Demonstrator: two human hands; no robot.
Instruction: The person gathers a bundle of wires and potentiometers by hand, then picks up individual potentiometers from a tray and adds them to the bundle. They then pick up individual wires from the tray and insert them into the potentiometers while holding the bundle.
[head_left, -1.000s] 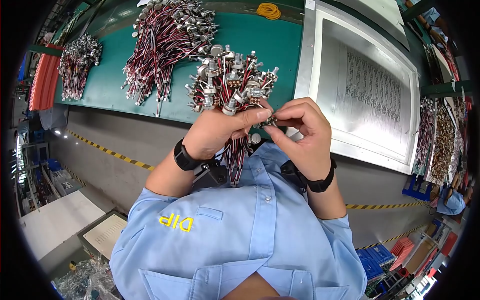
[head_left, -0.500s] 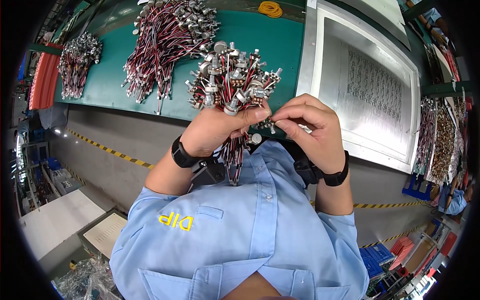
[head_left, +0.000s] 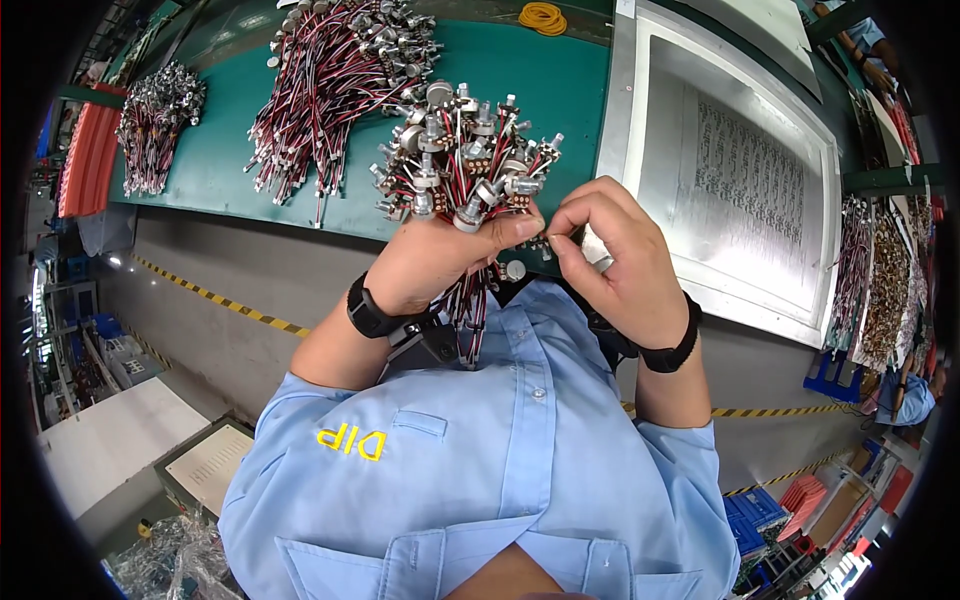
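Observation:
My left hand (head_left: 428, 262) is wrapped round a thick bundle of wired potentiometers (head_left: 468, 165). Their metal shafts and round bodies fan out above my fist, and red, black and white wires (head_left: 470, 320) hang below it. At the right side of the bundle, my right hand (head_left: 625, 262) is closed in a pinch, thumb and forefinger together beside a few lower potentiometers (head_left: 540, 250). Whatever lies between those fingertips is too small to make out.
On the green bench (head_left: 530, 75) lie a large pile of wired potentiometers (head_left: 335, 90) and a smaller bunch (head_left: 160, 125). A framed metal stencil (head_left: 740, 170) stands at right, a yellow cord coil (head_left: 541, 18) at the back. Red trays (head_left: 92, 155) stand far left.
My right hand has shifted slightly up and its fingers have opened a little from the palm, fingertips still by the bundle's edge. The left hand and bundle have barely moved.

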